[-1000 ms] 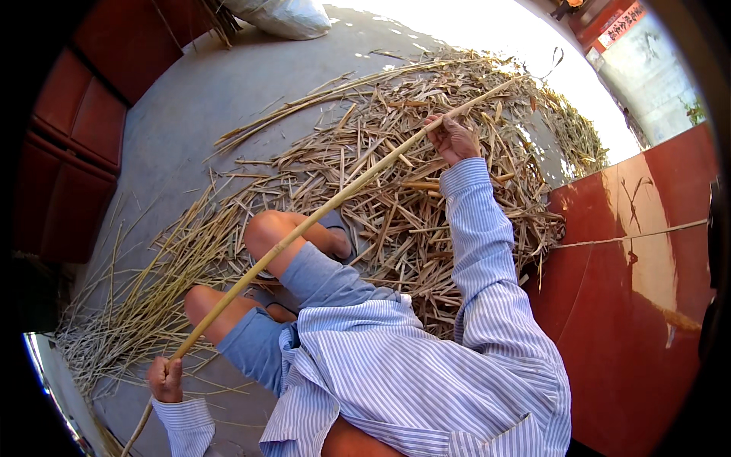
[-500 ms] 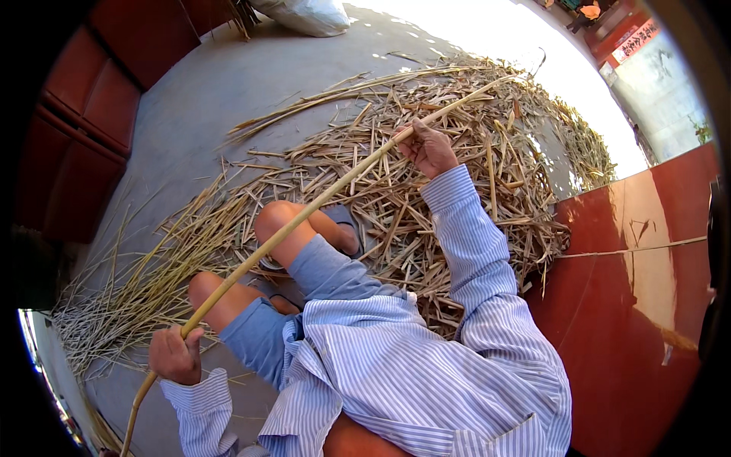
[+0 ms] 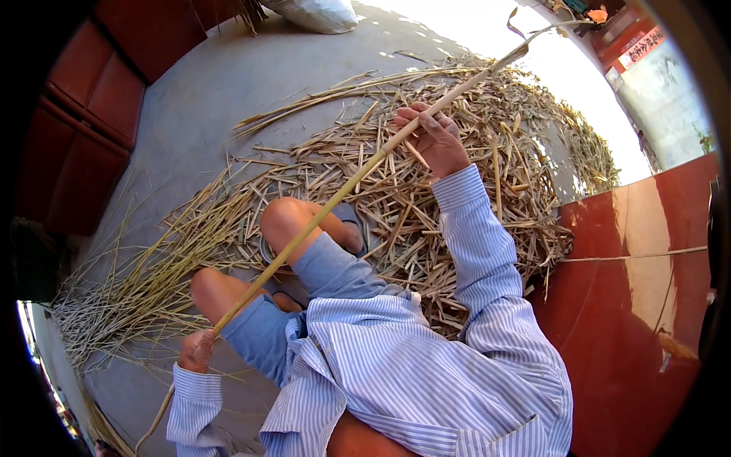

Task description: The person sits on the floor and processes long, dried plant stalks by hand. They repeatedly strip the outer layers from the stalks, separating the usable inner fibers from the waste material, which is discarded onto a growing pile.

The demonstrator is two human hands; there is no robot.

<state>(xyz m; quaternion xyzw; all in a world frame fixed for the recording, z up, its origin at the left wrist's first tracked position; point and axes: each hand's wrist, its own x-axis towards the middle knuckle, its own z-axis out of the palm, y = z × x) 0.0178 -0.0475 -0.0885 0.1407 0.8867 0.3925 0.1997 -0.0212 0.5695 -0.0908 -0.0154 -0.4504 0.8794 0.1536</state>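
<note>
A long, pale yellow dry plant stalk [image 3: 343, 191] runs slantwise across my knees, from lower left to upper right. Near its lower part, my left hand [image 3: 197, 350] is closed round it. My right hand [image 3: 440, 143] holds it farther up, thumb on top and fingers beneath. A short pale strip [image 3: 416, 154] shows by the right palm; I cannot tell whether it is a peeled piece or a tool. Beyond this hand the stalk thins, with dry curled leaves [image 3: 512, 56] hanging from it.
A broad heap of dry husks and leaf pieces [image 3: 396, 206] covers the floor before my feet. Thin stripped stalks [image 3: 129, 305] lie at the left, longer ones [image 3: 320, 97] behind. Dark red furniture [image 3: 95, 99] stands left, a shiny red panel [image 3: 624, 305] right, a white sack [image 3: 316, 14] at the back.
The stalk has shifted up and to the right, and its leafy far end shows more. My left hand has moved the same way. The right hand's fingers are more stretched beneath the stalk.
</note>
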